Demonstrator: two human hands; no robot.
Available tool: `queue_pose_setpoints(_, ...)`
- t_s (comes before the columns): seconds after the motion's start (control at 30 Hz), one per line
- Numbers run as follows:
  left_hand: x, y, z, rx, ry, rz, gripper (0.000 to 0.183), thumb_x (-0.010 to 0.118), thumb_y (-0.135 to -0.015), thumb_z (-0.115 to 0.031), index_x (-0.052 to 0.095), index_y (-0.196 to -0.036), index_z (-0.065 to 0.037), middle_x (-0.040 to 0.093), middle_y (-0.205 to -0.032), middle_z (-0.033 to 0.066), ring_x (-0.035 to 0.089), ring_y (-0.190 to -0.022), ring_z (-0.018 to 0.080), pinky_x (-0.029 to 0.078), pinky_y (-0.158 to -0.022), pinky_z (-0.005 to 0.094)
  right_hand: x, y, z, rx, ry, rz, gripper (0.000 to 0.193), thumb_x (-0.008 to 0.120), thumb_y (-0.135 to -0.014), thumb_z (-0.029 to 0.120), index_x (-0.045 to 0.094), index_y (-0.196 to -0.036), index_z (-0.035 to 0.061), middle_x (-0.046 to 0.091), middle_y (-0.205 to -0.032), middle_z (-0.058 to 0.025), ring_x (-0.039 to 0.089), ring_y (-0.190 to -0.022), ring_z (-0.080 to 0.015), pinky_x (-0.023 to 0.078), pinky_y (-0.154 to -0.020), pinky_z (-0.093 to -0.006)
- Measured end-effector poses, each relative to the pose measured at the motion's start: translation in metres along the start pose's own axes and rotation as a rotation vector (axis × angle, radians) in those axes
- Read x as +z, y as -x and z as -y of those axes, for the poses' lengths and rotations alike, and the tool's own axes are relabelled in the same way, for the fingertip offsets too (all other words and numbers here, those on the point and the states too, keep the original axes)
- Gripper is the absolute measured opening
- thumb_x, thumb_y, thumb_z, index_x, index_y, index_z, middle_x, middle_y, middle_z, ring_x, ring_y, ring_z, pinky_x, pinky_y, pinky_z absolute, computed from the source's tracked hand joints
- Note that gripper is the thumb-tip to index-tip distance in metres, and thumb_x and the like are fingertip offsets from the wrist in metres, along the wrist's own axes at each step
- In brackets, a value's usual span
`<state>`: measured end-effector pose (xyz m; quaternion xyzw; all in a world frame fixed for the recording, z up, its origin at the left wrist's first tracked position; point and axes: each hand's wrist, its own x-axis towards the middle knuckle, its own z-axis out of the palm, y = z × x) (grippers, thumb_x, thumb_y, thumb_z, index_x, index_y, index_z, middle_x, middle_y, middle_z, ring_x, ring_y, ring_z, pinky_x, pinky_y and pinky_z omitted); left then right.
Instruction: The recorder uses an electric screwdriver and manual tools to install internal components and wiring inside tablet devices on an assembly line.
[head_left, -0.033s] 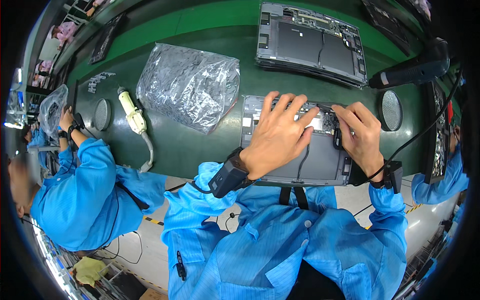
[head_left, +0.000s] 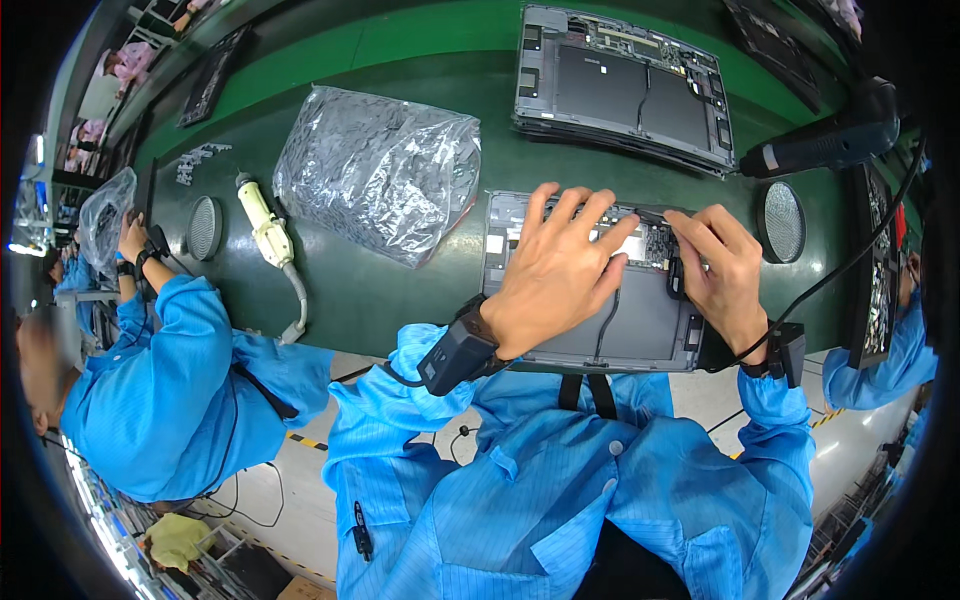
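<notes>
An opened laptop base (head_left: 655,325) lies on the green bench right in front of me, its circuit board and dark battery exposed. My left hand (head_left: 555,275) rests over its left and middle part, fingers spread and touching the board area along the far edge. My right hand (head_left: 725,275) is at the far right corner, thumb and fingers pinched together beside a thin dark strip; whether they grip that strip or something smaller is hidden. A black cable runs down over the battery from under my left hand.
Beyond it stands a stack of opened laptop bases (head_left: 625,90). Left lie a clear bag of dark parts (head_left: 375,170), a pale yellow corded hand tool (head_left: 265,230) and a round dish (head_left: 205,230). Right are another round dish (head_left: 782,220) and a black hand-held device (head_left: 830,135). A co-worker (head_left: 170,390) sits left.
</notes>
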<state>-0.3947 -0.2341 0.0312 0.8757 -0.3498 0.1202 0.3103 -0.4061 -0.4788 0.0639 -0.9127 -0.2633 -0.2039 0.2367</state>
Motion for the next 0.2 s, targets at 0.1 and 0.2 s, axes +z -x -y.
queue_pose_setpoints(0.1,0.0008,0.0014,0.0009,0.001,-0.007,-0.002,0.045,0.077,-0.094,-0.018,0.073,-0.137,-0.007,0.062,-0.139,0.0183,0.059,-0.129,0.0368,0.039,-0.117,0.0571,-0.0007,-0.0001,-0.0003,0.005,-0.002,0.023,0.034,0.077,-0.081,-0.01,0.078,-0.113,0.0022,0.06,-0.086,-0.0106,0.065,-0.073,-0.0287,0.053,-0.064,-0.041)
queue_pose_setpoints(0.2,0.0006,0.0018,0.0011,0.0,-0.014,0.001,0.045,0.077,-0.094,-0.019,0.073,-0.138,-0.007,0.062,-0.14,0.0183,0.059,-0.13,0.0366,0.039,-0.117,0.057,-0.002,-0.001,0.0002,-0.016,0.029,0.047,0.037,0.076,-0.081,-0.01,0.078,-0.115,0.0025,0.061,-0.087,-0.011,0.066,-0.073,-0.0285,0.055,-0.065,-0.0412)
